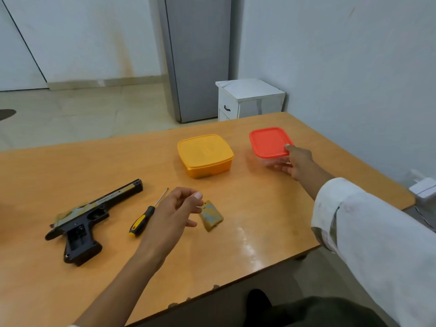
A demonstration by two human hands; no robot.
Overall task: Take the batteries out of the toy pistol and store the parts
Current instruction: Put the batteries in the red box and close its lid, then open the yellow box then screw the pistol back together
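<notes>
The toy pistol (87,218) lies on its side at the left of the wooden table (70,166), its grip compartment open. A yellow-and-black screwdriver (144,219) lies just right of it. The camouflage battery cover (211,217) rests further right. My left hand (173,212) hovers between screwdriver and cover, fingers loosely pinched; whether something small sits between them I cannot tell. My right hand (296,162) grips the near corner of a clear container with a red lid (269,142), thumb on the lid. A yellow lidded box (205,155) stands beside it.
A white bedside cabinet (247,99) and a grey door stand beyond the table's far edge. The wall runs close along the right side. A white plug adapter (423,187) sits at the table's right corner. The near table edge runs diagonally.
</notes>
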